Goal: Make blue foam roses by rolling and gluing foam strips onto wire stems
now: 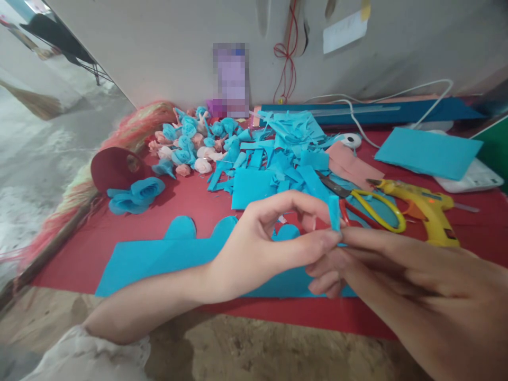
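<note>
- Pinching a narrow, light-blue paper strip (334, 211): fingertips of left hand (265, 243) and right hand (400, 259) meet at its lower end, above the table (130, 227) covered in red. Grip closed on the strip on both sides; overlapping fingers hide its lower end, so its shape there is uncertain.
- Progress, judged: strip seems at an early stage, its visible part a plain upright band.
- Appears done: a heap of blue, pink and whitish curled-paper roses (186, 143), petals layered; two larger blue paper roses (146, 190) beside a dark red disc (113, 169).
- Appears unworked: tangled blue paper offcuts (257, 153), matte, ragged-edged; folded salmon-pink paper (351, 164), creased; long flat blue sheet (146, 259) under the arms, rounded blue pieces along its far edge.
- Tools unheld: scissors with yellow-and-red handles (359, 198); yellow plastic glue gun (431, 206).
</note>
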Demonstrator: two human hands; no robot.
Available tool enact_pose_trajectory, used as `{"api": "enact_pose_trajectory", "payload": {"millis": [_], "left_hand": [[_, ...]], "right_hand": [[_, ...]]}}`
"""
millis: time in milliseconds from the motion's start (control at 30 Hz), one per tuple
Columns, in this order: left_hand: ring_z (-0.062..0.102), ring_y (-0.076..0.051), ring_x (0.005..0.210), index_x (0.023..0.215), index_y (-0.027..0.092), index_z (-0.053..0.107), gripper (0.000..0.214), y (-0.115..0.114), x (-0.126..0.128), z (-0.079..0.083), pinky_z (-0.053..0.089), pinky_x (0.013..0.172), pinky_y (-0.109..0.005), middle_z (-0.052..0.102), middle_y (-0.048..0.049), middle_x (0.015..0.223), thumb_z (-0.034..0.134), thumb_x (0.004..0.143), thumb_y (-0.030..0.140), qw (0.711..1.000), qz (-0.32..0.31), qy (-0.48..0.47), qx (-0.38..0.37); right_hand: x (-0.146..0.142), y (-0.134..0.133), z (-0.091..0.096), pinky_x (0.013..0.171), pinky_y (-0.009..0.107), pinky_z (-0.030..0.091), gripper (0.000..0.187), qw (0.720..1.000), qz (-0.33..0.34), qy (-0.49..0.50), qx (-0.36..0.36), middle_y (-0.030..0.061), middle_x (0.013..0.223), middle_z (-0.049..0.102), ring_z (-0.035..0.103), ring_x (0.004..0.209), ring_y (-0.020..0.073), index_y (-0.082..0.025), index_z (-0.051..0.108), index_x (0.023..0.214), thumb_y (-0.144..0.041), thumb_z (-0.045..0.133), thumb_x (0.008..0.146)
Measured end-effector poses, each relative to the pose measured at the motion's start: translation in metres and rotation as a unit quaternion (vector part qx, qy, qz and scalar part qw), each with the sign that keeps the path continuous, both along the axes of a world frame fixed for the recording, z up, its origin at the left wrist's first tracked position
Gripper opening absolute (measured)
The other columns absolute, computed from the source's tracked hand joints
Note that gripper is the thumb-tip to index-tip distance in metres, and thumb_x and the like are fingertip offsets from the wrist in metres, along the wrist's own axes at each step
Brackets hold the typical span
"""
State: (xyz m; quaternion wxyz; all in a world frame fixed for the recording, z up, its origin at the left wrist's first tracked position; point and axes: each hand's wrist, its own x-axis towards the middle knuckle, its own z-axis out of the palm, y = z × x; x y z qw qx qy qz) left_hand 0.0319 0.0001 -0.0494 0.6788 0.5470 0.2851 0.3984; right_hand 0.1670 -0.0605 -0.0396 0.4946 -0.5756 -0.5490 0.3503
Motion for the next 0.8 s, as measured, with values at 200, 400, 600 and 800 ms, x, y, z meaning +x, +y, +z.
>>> {"api": "enact_pose_trajectory", "payload": {"millis": [200, 400, 600, 800], "left_hand": [[0.046, -0.01, 0.067, 0.073, 0.019, 0.056, 0.012, 0.0004, -0.0011, -0.0015, 0.039, 0.063, -0.025, 0.049, 0.0022, 0.069, 0.067, 0.075, 0.025, 1.0, -0.001, -0.007, 0.012], [0.047, -0.012, 0.067, 0.07, 0.019, 0.056, 0.02, 0.001, -0.0007, -0.0003, 0.04, 0.061, -0.026, 0.05, 0.0012, 0.067, 0.068, 0.074, 0.035, 1.0, 0.011, 0.008, 0.023], [0.049, -0.014, 0.07, 0.069, 0.019, 0.058, 0.022, 0.0003, -0.0012, 0.0021, 0.041, 0.069, -0.028, 0.055, 0.0, 0.071, 0.067, 0.073, 0.039, 0.999, 0.02, 0.026, 0.033], [0.05, -0.012, 0.073, 0.073, 0.021, 0.063, 0.007, 0.0007, -0.0042, -0.0002, 0.042, 0.071, -0.026, 0.058, 0.0015, 0.076, 0.062, 0.078, 0.025, 0.998, 0.013, -0.003, 0.056]], "right_hand": [[-0.0001, 0.0002, 0.0005, 0.039, 0.017, 0.055, 0.025, 1.0, 0.003, 0.001, -0.008, -0.0153, 0.056, 0.068, 0.065, 0.045, 0.0128, -0.049, 0.068, 0.083, -0.027, 0.06, 0.076], [-0.0021, -0.0001, 0.0003, 0.037, 0.017, 0.054, 0.025, 1.0, -0.01, 0.022, -0.012, -0.0139, 0.054, 0.067, 0.063, 0.041, 0.0133, -0.048, 0.069, 0.081, -0.025, 0.061, 0.073], [-0.0017, -0.0007, 0.0018, 0.037, 0.016, 0.053, 0.026, 1.0, -0.002, 0.017, -0.003, -0.013, 0.052, 0.067, 0.062, 0.039, 0.0125, -0.048, 0.07, 0.08, -0.025, 0.062, 0.072], [-0.0017, -0.0002, 0.0023, 0.034, 0.016, 0.051, 0.023, 1.0, -0.01, 0.01, 0.001, -0.0147, 0.052, 0.066, 0.062, 0.039, 0.0124, -0.048, 0.068, 0.078, -0.027, 0.062, 0.073]]}}
